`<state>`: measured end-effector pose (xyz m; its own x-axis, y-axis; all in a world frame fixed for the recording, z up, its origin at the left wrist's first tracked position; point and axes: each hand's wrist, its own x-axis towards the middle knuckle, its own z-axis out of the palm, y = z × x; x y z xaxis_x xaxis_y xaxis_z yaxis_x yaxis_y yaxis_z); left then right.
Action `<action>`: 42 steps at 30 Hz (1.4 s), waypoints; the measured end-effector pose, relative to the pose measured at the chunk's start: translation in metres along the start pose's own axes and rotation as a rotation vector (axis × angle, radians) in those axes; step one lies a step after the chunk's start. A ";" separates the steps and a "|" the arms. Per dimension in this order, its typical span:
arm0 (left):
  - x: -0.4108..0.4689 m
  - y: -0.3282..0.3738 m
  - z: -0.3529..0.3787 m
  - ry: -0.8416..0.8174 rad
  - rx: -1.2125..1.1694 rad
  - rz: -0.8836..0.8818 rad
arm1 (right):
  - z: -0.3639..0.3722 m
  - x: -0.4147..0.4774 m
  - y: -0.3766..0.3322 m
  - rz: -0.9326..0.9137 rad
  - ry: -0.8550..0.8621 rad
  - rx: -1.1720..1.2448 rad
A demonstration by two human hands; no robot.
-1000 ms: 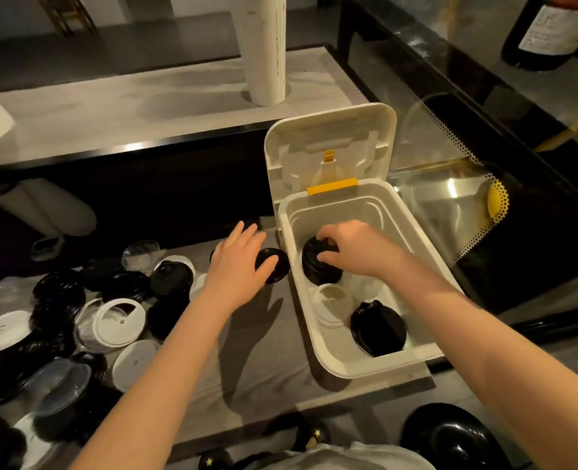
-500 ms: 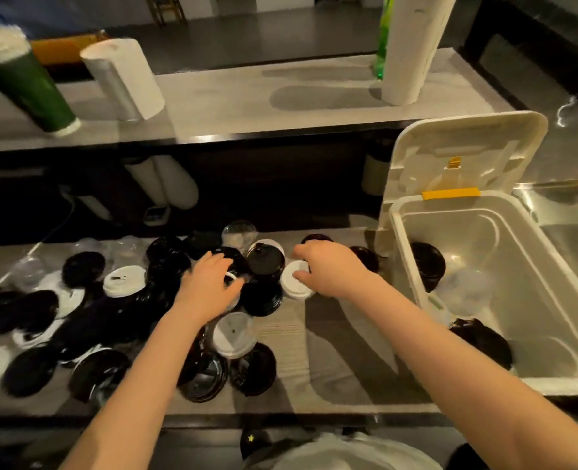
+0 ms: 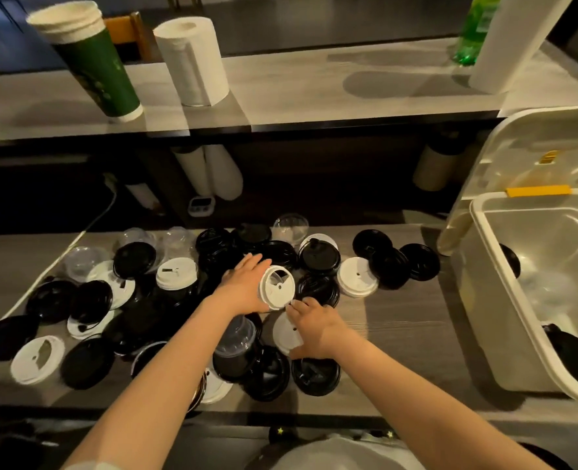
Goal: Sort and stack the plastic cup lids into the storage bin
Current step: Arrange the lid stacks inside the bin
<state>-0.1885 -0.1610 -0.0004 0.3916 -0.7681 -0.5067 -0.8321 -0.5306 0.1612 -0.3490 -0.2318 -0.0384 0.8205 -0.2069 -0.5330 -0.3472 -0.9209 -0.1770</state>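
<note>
Dim café bench (image 3: 399, 320) lies strewn with loose lids (image 3: 135, 259) as a person sorts them for the bin (image 3: 491, 317).

At the middle of the pile the left hand (image 3: 243, 286) holds a white lid (image 3: 276, 289) tipped up on edge. Just beside it, the right hand (image 3: 316, 330) curls its fingers round the rim of a second white lid (image 3: 282, 330) lying flat on the bench. The bin stands open at the bench's right end, well apart from both hands. Only a few black lids (image 3: 569, 354) and what look like clear ones show inside it. Dozens of black, white and clear lids lie mixed and unstacked across the bench, so the job looks barely begun, with nearly all the sorting and stacking left.
</note>
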 end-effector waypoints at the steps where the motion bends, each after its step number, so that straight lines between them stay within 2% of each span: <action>1: 0.003 0.000 0.000 -0.004 0.018 0.022 | 0.002 0.003 -0.002 0.010 0.019 0.004; 7: 0.019 0.002 0.006 -0.046 0.106 0.118 | -0.002 -0.009 0.019 0.018 0.192 0.290; 10: 0.024 0.004 0.011 -0.056 0.129 0.133 | -0.013 -0.024 0.038 0.079 0.308 0.477; 13: 0.027 0.006 0.017 0.005 0.147 0.139 | -0.028 -0.035 0.049 0.153 0.433 0.639; 16: 0.025 0.009 0.018 0.082 0.097 0.131 | -0.039 -0.038 0.055 0.167 0.496 0.670; 19: 0.017 0.013 0.010 0.181 -0.079 0.124 | -0.047 -0.043 0.056 0.157 0.577 0.750; 22: 0.005 0.025 -0.004 0.239 -0.400 0.150 | -0.058 -0.047 0.055 0.147 0.642 0.875; 26: -0.016 0.041 -0.016 0.295 -0.754 0.268 | -0.071 -0.038 0.048 0.116 0.684 0.913; 30: -0.038 0.054 -0.017 0.432 -0.968 0.218 | -0.082 -0.036 0.051 -0.023 0.567 0.969; 34: -0.040 0.053 -0.015 0.368 -1.020 0.247 | -0.083 -0.034 0.050 -0.079 0.506 1.076; 37: -0.044 0.055 -0.019 0.231 -1.105 0.327 | -0.084 -0.036 0.054 -0.114 0.485 1.126; 40: -0.048 0.053 -0.021 0.090 -1.366 0.292 | -0.087 -0.040 0.056 -0.133 0.466 1.092; 42: -0.048 0.050 -0.021 0.063 -1.480 0.225 | -0.089 -0.044 0.054 -0.160 0.460 1.000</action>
<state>-0.2405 -0.1583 0.0491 0.3602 -0.8743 -0.3252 0.2493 -0.2457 0.9367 -0.3631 -0.3020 0.0491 0.9068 -0.4032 -0.1232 -0.2619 -0.3096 -0.9141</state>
